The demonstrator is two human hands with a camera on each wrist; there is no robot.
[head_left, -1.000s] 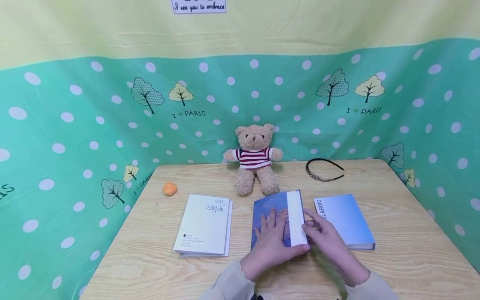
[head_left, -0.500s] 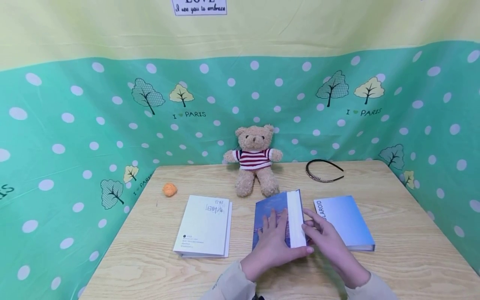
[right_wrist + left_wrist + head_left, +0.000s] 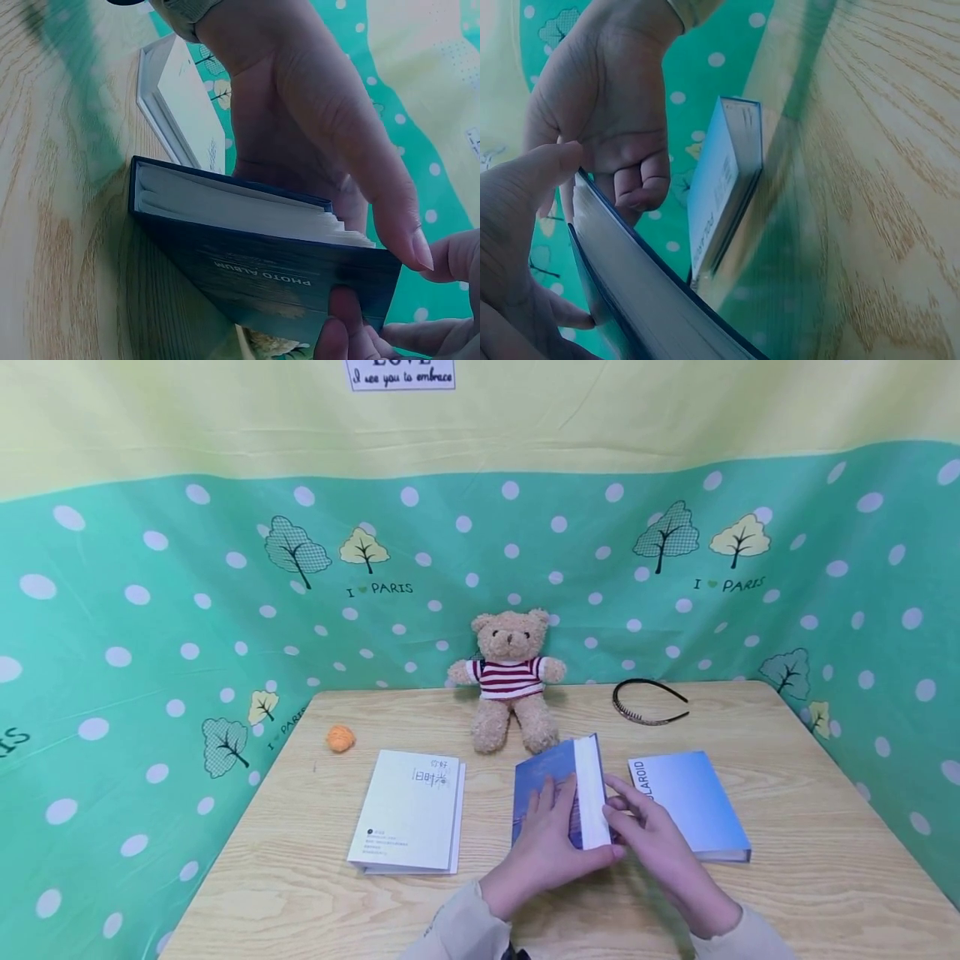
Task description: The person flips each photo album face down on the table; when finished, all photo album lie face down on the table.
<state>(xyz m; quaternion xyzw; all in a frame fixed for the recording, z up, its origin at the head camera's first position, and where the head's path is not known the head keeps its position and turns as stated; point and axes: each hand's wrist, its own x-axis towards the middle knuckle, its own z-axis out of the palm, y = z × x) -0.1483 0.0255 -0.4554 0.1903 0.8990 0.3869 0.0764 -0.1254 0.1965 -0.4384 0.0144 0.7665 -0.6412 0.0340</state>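
Observation:
A blue photo album (image 3: pixel 537 771) leans tilted on the table in the middle of the head view, its white page edges facing up. My left hand (image 3: pixel 547 852) holds it, fingers spread across one cover and thumb over the opposite edge. My right hand (image 3: pixel 656 839) holds the album's right side, with bent fingers against the other cover. In the right wrist view, that cover (image 3: pixel 262 274) reads PHOTO ALBUM, and the left thumb lies at its corner beside the right fingertips. The left wrist view shows the pages (image 3: pixel 637 262) between dark covers, near the left thumb.
A white album (image 3: pixel 408 810) lies to the left and a blue Polaroid album (image 3: pixel 697 802) to the right. Behind sit a teddy bear (image 3: pixel 512 681) in a striped shirt, a black headband (image 3: pixel 637 718) and a small orange ball (image 3: pixel 341 738). A dotted cloth (image 3: pixel 420 535) hangs around the wooden table.
The held album has tilted further upright, its left edge shifting right and its page edge turning slightly left. Both hands stay on it, moving only a little.

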